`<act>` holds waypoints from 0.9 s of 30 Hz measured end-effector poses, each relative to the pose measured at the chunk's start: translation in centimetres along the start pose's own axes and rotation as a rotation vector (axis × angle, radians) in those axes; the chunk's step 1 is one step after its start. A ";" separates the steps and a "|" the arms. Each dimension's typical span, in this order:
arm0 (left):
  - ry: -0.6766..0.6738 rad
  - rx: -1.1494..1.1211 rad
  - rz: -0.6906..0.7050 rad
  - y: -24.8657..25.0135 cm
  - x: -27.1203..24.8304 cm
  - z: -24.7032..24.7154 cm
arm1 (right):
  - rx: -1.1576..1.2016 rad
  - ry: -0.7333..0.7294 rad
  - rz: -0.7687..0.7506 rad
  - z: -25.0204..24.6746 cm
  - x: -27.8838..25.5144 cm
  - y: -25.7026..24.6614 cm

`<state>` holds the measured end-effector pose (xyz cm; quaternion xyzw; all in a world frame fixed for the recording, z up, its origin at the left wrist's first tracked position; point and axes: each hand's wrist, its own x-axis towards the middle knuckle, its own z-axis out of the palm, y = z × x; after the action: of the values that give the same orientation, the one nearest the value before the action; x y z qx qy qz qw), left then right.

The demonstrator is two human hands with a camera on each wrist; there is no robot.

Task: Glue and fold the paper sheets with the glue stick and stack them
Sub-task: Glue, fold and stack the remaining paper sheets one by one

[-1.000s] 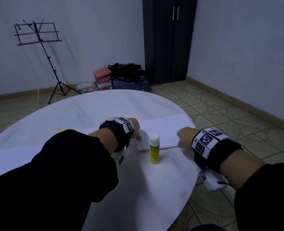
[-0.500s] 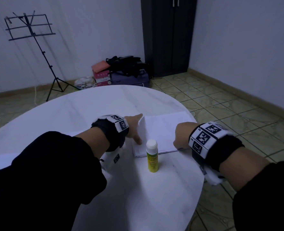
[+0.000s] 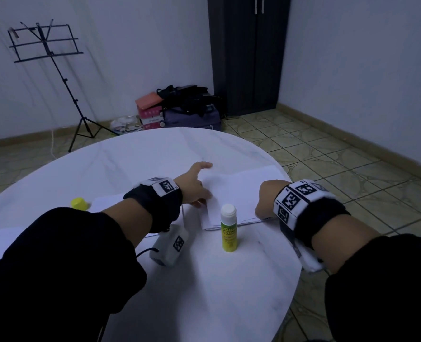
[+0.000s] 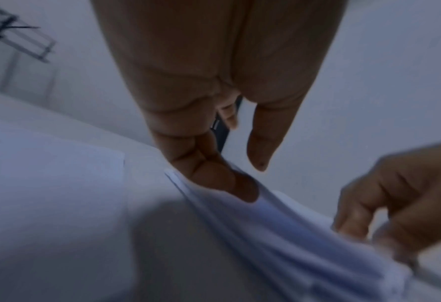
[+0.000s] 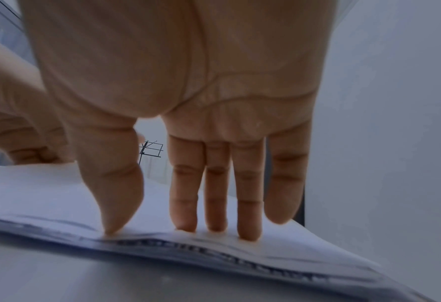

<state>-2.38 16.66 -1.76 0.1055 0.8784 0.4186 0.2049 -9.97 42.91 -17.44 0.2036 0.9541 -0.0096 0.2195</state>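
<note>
A stack of white paper sheets [image 3: 241, 191] lies on the round white table [image 3: 155, 154] near its right edge. My left hand [image 3: 199, 186] is at the stack's left edge, its fingertips [image 4: 214, 179] tucked under the lifted top sheet [image 4: 278, 224] and the thumb held apart. My right hand [image 3: 263, 203] presses straight fingers [image 5: 214, 204] and the thumb tip onto the stack's near right corner [image 5: 214, 243]. The uncapped glue stick [image 3: 228, 228] stands upright in front of the stack, between my hands. Its yellow cap [image 3: 78, 203] lies to the left.
Another flat sheet [image 3: 110, 201] lies left of the stack. Close to the stack's right side the table edge [image 3: 288, 178] drops to a tiled floor. A music stand [image 3: 46, 45], bags and boxes [image 3: 179, 107] and a dark wardrobe [image 3: 248, 53] stand beyond.
My left hand has slid from the stack's near left corner farther along its left edge and lifted the top sheet. The right hand has stayed at the near right corner.
</note>
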 end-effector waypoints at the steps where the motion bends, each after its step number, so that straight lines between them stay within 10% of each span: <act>1: -0.043 0.054 0.012 0.0 0.0 0.2 | -0.037 -0.007 -0.005 -0.4 -1.1 0.2; 9: -0.139 -0.089 -0.099 -0.1 0.3 0.9 | -0.039 0.100 -0.268 -7.4 -23.0 -0.4; 27: 0.031 -0.342 -0.225 -0.6 0.1 -1.6 | -0.220 0.283 -0.256 -5.8 -20.5 0.5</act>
<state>-3.16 15.24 -1.34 -0.0363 0.8038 0.5378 0.2518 4.64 36.13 -3.49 0.0549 0.9887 0.0955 0.1013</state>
